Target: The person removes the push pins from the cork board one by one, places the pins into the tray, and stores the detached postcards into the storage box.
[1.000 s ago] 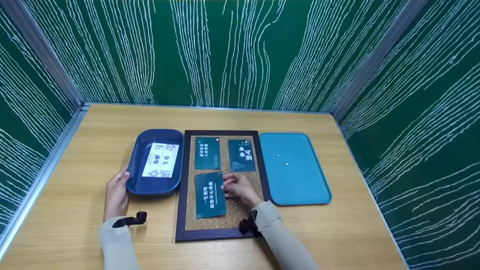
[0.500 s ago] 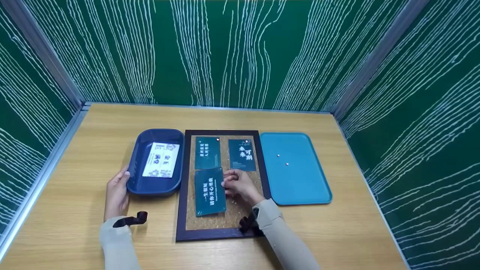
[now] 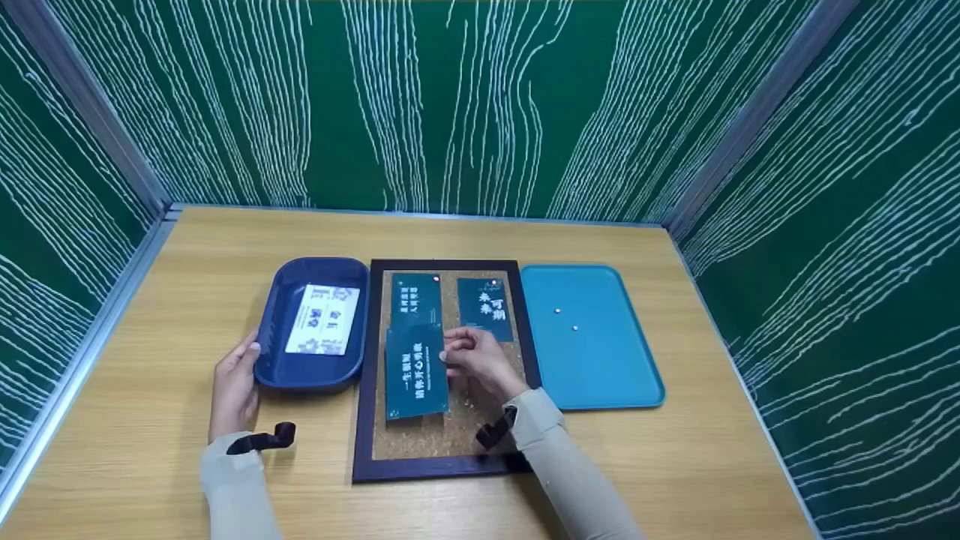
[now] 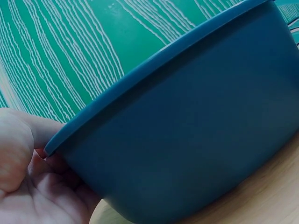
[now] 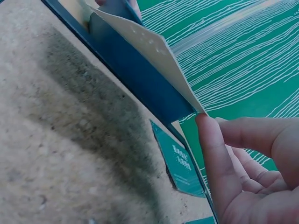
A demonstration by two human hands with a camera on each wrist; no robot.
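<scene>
My right hand [image 3: 486,361] pinches the right edge of a dark green card [image 3: 415,375] with white writing. In the right wrist view the card [image 5: 149,46] is lifted off the cork, its pale back showing and a shadow below it. Its top overlaps a green card [image 3: 417,294] pinned to the corkboard [image 3: 420,442]; another pinned green card [image 3: 484,304] lies to the right, beyond my fingers. My left hand [image 3: 236,382] grips the left rim of a deep blue tub [image 3: 274,367], thumb over the rim. A white card [image 3: 322,320] with purple print lies in the tub.
Right of the corkboard's dark frame lies a shallow light-blue tray [image 3: 600,375] with two small pins, one pin [image 3: 575,328] nearer the front. The wooden table [image 3: 697,465] carries all of this. Green walls [image 3: 465,112] with white lines stand at the back and sides.
The right hand has moved the green card up the board, away from the body, and off the cork, so it now overlaps the upper left card. The left hand and tub have stayed put.
</scene>
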